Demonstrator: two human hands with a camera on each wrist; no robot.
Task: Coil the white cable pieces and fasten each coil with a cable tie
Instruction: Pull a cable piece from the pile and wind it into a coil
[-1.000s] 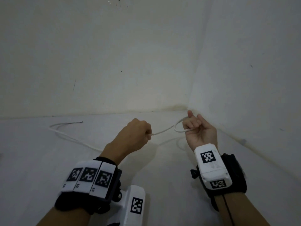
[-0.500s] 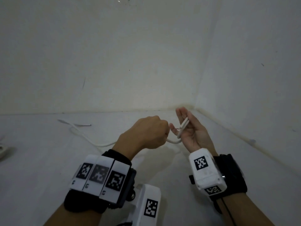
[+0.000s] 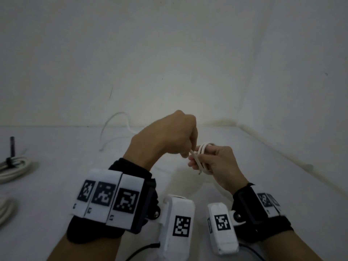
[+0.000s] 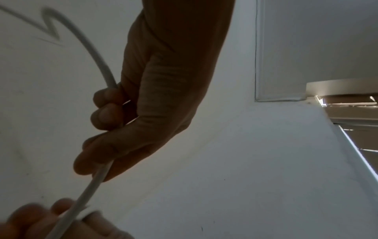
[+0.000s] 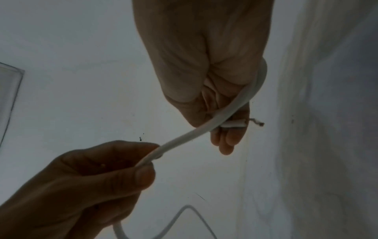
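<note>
Change: since a second ago the left hand has closed in from well apart to just beside the right hand, and the single loop there has grown to several turns.
Right hand: fingers curled round the small coil of white cable, holding the turns together; the frayed cut end sticks out past the fingertips.
Left hand: fisted on the cable, thumb and fingers clamped round the running strand just short of the coil, as the left wrist view shows.
Loose tail: the rest of the cable arcs back across the white desk toward the wall, lifted in a hoop.
Meaning: winding looks well under way but not finished; a fair length still has to be fed on, and no cable tie is in either hand.
Finished work: at the desk's left edge lies a tied coil with a dark tie round it, and a further coil nearer the viewer.
Risk: slack turns could spring off the fingers if the right hand loosens.
</note>
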